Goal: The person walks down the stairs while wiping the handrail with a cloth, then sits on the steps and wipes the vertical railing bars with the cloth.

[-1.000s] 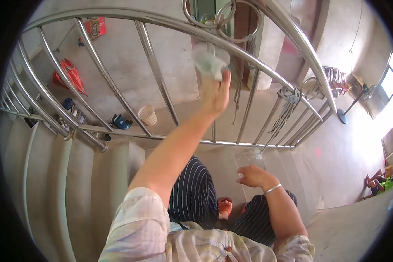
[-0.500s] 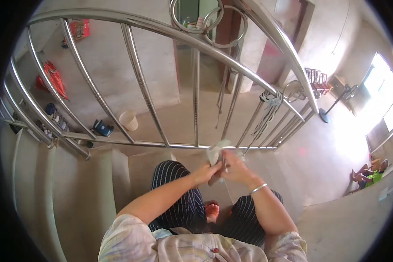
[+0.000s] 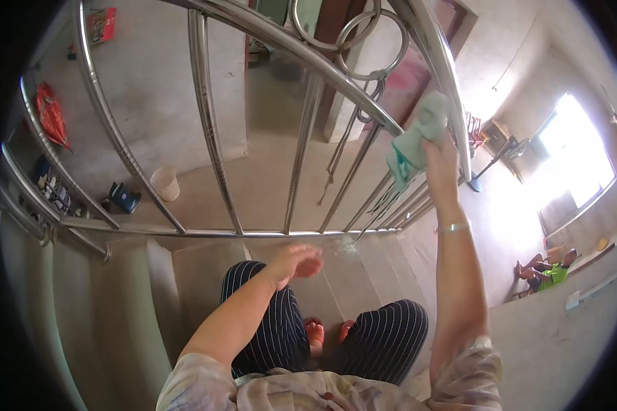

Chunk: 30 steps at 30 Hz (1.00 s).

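Note:
A pale green cloth (image 3: pixel 421 127) with teal on its lower part is in my right hand (image 3: pixel 443 161), on a raised, outstretched arm. The cloth lies against the steel stair railing (image 3: pixel 308 58), beside its thick slanting rail; whether it wraps round the bar I cannot tell. Grey cord strands (image 3: pixel 384 202) hang below the cloth, their upper part hidden behind it. Low over my knee, my left hand (image 3: pixel 296 266) holds nothing, its fingers loosely curved and slightly blurred.
Concrete stairs (image 3: pixel 110 301) descend around my feet. Beyond the bars stand a white basket (image 3: pixel 165 183) and a dark blue object (image 3: pixel 124 197). A standing fan (image 3: pixel 504 154) is near the bright window. At lower right sits a person in green (image 3: pixel 552 275).
My hands were together on the cloth at the middle. Now the right hand has carried it up and right to the railing, and the left has let go. The view has shifted right.

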### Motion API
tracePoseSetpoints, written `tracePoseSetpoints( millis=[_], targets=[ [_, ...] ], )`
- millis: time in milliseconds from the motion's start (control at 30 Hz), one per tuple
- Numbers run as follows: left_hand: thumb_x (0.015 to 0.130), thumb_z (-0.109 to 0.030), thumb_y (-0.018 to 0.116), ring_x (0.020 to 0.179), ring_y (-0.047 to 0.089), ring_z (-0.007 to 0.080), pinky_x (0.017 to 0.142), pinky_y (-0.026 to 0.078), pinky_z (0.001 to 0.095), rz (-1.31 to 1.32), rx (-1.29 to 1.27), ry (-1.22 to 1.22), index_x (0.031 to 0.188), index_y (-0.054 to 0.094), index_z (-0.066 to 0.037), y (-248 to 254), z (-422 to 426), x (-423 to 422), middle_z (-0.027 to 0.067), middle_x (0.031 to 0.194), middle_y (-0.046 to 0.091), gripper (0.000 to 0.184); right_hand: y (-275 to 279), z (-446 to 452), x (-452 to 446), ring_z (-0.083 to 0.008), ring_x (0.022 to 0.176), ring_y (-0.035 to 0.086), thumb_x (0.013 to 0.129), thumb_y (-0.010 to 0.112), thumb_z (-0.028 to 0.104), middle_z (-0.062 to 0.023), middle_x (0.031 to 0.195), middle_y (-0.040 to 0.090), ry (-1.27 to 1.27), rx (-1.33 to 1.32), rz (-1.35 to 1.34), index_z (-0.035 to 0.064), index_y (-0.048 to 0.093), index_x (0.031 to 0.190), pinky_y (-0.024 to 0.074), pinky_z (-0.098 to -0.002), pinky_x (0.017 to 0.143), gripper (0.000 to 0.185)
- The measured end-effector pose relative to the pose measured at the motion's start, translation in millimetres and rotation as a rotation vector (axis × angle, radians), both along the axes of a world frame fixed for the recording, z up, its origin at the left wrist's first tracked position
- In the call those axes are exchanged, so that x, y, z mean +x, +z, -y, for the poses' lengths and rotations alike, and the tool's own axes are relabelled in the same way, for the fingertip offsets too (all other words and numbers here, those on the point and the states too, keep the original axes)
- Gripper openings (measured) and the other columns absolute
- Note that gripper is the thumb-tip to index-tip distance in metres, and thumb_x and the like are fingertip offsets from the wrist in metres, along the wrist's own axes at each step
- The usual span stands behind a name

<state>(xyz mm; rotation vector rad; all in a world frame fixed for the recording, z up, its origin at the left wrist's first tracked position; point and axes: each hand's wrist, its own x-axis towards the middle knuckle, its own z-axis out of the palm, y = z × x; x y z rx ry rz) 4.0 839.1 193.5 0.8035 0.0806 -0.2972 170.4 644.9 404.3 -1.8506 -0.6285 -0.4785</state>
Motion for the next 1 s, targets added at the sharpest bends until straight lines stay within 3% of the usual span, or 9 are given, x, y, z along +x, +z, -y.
tracePoseSetpoints(
  millis=[67, 100, 167, 333, 500, 567, 767, 867, 1000],
  targets=[
    [0.081, -0.018, 0.060, 0.083, 0.057, 0.0137, 0.077, 0.046, 0.0277, -0.066, 0.699, -0.235, 0.106, 0.055, -0.002, -8, 5, 4, 0.0063, 0.091, 0.060, 0.031, 3, -17, 21, -0.0288, 0.085, 0.056, 0.073, 0.051, 0.013, -0.0159, 0.093, 0.059, -0.052, -0.260, -0.040, 0.0012, 0.054, 0.104, 0.0432, -0.0348, 0.075, 0.033],
    [0.081, -0.018, 0.060, 0.083, 0.057, 0.0137, 0.077, 0.046, 0.0277, -0.061, 0.698, -0.239, 0.106, 0.055, -0.002, -11, 6, 3, 0.0063, 0.091, 0.060, 0.031, 0, -36, 21, -0.0321, 0.088, 0.056, 0.073, 0.051, 0.014, -0.0177, 0.096, 0.058, -0.065, -0.358, -0.099, 0.0020, 0.054, 0.103, 0.0432, -0.0365, 0.076, 0.033],
    [0.080, -0.016, 0.062, 0.081, 0.055, 0.0101, 0.077, 0.045, 0.0255, -0.069, 0.651, -0.308, 0.104, 0.055, -0.001, -16, 8, 8, 0.0035, 0.089, 0.058, 0.029, 6, -72, 6, -0.0355, 0.093, 0.051, 0.076, 0.051, 0.019, -0.0201, 0.101, 0.054, 0.230, -0.157, 0.335, 0.0008, 0.053, 0.101, 0.0409, -0.0408, 0.080, 0.031],
    [0.081, -0.017, 0.060, 0.083, 0.056, 0.0116, 0.079, 0.045, 0.0263, 0.083, 0.727, -0.342, 0.105, 0.054, 0.000, -24, 13, 12, 0.0050, 0.094, 0.059, 0.031, -11, -91, 25, -0.0386, 0.095, 0.045, 0.072, 0.060, 0.024, -0.0206, 0.101, 0.049, -0.036, -0.337, 0.683, -0.0021, 0.048, 0.103, 0.0358, -0.0451, 0.084, 0.042],
    [0.081, -0.018, 0.060, 0.089, 0.054, 0.0107, 0.080, 0.044, 0.0267, 0.136, 0.776, -0.414, 0.106, 0.054, 0.000, -16, 6, 8, 0.0072, 0.094, 0.060, 0.031, -63, -34, 79, -0.0366, 0.094, 0.047, 0.069, 0.063, 0.026, -0.0204, 0.099, 0.050, -0.130, -0.345, 0.518, -0.0030, 0.045, 0.107, 0.0372, -0.0424, 0.083, 0.050],
    [0.081, -0.017, 0.060, 0.089, 0.054, 0.0107, 0.080, 0.044, 0.0266, 0.115, 0.782, -0.415, 0.106, 0.054, 0.000, -21, 6, 10, 0.0070, 0.095, 0.060, 0.031, -76, -3, 93, -0.0366, 0.096, 0.047, 0.069, 0.063, 0.025, -0.0214, 0.100, 0.050, -0.080, -0.340, 0.220, -0.0033, 0.043, 0.109, 0.0368, -0.0420, 0.084, 0.053],
    [0.082, -0.016, 0.059, 0.087, 0.055, 0.0116, 0.079, 0.045, 0.0261, 0.071, 0.715, -0.366, 0.105, 0.054, 0.001, -22, 3, 14, 0.0064, 0.094, 0.060, 0.029, -99, 45, 122, -0.0370, 0.098, 0.045, 0.072, 0.063, 0.026, -0.0200, 0.103, 0.049, -0.145, -0.557, 0.178, -0.0013, 0.042, 0.112, 0.0351, -0.0430, 0.087, 0.053],
    [0.082, -0.014, 0.059, 0.085, 0.055, 0.0116, 0.077, 0.045, 0.0258, 0.050, 0.689, -0.326, 0.105, 0.054, 0.001, -23, 1, 15, 0.0063, 0.093, 0.060, 0.028, -85, 25, 109, -0.0372, 0.097, 0.046, 0.072, 0.063, 0.024, -0.0200, 0.102, 0.049, -0.203, -0.569, 0.261, -0.0010, 0.042, 0.112, 0.0363, -0.0423, 0.085, 0.052],
    [0.082, -0.013, 0.058, 0.084, 0.056, 0.0117, 0.077, 0.046, 0.0255, 0.034, 0.664, -0.353, 0.104, 0.054, 0.001, -24, 7, 17, 0.0059, 0.091, 0.060, 0.026, -27, -41, 45, -0.0358, 0.107, 0.044, 0.074, 0.055, 0.014, -0.0224, 0.112, 0.046, 0.014, -0.480, 0.311, -0.0038, 0.037, 0.119, 0.0335, -0.0392, 0.093, 0.052]
  ],
)
